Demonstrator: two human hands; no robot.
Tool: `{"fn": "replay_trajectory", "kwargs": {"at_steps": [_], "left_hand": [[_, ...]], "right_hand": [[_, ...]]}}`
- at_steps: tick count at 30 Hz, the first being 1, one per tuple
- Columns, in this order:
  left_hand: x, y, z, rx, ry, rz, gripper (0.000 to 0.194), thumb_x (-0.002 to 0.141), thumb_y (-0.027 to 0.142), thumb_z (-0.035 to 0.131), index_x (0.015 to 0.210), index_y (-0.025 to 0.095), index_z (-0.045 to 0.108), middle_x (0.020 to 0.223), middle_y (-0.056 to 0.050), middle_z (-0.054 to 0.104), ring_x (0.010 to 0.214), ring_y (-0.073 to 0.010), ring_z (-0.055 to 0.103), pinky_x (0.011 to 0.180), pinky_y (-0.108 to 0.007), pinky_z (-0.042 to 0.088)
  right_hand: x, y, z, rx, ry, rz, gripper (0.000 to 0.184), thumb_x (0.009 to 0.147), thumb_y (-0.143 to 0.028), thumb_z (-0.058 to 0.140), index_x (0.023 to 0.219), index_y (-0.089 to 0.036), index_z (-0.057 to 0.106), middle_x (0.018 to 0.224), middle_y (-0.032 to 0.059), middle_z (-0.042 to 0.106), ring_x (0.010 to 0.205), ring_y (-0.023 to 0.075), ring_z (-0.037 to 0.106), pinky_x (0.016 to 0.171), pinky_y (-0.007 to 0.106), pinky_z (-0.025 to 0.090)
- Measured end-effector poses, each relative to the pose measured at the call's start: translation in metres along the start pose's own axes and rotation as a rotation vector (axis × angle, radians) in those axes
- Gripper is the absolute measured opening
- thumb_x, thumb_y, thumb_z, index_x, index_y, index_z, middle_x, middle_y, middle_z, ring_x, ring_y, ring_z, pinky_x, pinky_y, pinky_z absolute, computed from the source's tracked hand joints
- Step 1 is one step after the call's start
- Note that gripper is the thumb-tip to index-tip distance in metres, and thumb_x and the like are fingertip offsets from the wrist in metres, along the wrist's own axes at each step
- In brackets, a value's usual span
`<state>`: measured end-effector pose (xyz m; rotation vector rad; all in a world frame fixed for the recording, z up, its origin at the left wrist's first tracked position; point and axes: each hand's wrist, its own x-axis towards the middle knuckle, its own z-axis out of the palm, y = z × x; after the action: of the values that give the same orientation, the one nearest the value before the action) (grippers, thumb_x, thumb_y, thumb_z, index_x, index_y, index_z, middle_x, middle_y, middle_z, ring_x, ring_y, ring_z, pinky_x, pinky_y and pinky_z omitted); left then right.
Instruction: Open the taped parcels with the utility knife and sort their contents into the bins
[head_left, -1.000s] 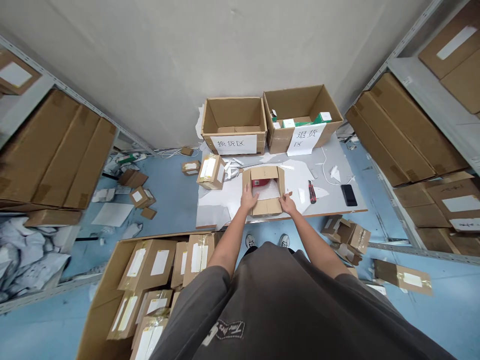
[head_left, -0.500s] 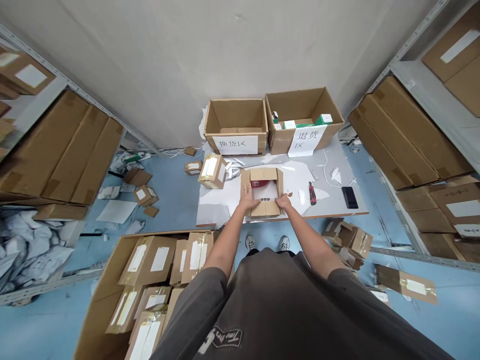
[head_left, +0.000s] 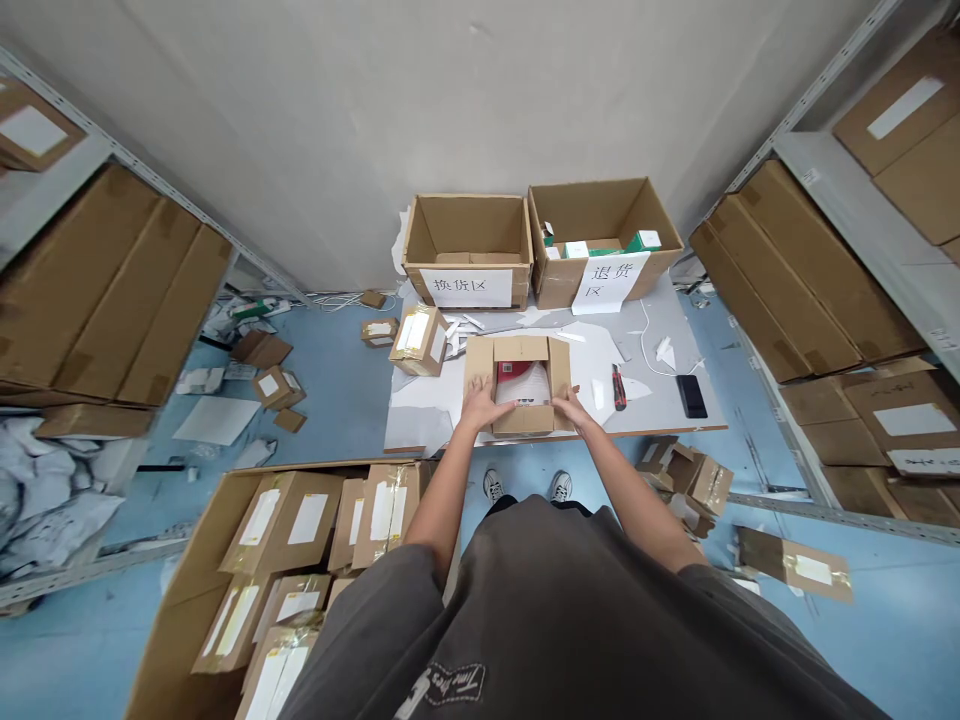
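Observation:
An opened cardboard box [head_left: 523, 347] stands at the table's near edge with its flaps folded outward. Inside lies a red and white package [head_left: 525, 378], printed and partly covered by the near flap. My left hand [head_left: 480, 404] lies on the left flap, fingers spread and thumb stretched toward the opening. At the box's near right corner, my right hand [head_left: 571, 408] grips the right flap, thumb toward the inside; some of its fingers are hidden. A red and black cutter [head_left: 619, 388] rests on the table to the right of this hand.
Two large cartons with paper signs, a left one [head_left: 466, 240] and a right one [head_left: 600, 200], stand at the back. A taped parcel [head_left: 418, 340] sits left, a phone [head_left: 691, 396] right. A big carton [head_left: 180, 590] full of parcels is at lower left. Shelves flank both sides.
The box's flaps have opened wider, showing more of the red and white package. My left hand has moved slightly left with the left flap, its fingers spreading. The right hand stays at its corner.

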<state>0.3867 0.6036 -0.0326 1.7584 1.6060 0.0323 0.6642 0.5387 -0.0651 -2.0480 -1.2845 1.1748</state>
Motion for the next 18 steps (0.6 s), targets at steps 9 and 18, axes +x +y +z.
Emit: {"fn": "replay_trajectory", "kwargs": {"at_steps": [9,18], "left_hand": [[-0.040,-0.024,0.014,0.006,-0.123,-0.009,0.131,0.077,0.089,0.073,0.176,0.020,0.023,0.185,-0.019,0.011,0.172,-0.0401,0.000,0.138,-0.052,0.018],[-0.060,-0.025,0.064,0.143,0.011,0.072,0.148,0.065,0.066,0.097,0.179,0.025,0.012,0.186,-0.019,0.005,0.173,-0.0401,0.003,0.137,-0.053,0.020]], "right_hand": [[-0.041,0.039,-0.015,-0.018,-0.174,0.003,0.141,0.069,-0.055,0.094,0.179,-0.018,0.015,0.185,0.0206,0.009,0.173,0.0351,0.005,0.137,0.056,0.019],[-0.006,-0.001,-0.009,-0.331,0.016,-0.254,0.093,0.093,-0.039,0.072,0.174,-0.020,0.033,0.183,0.0150,0.022,0.171,0.0337,0.016,0.138,0.057,0.018]]}}
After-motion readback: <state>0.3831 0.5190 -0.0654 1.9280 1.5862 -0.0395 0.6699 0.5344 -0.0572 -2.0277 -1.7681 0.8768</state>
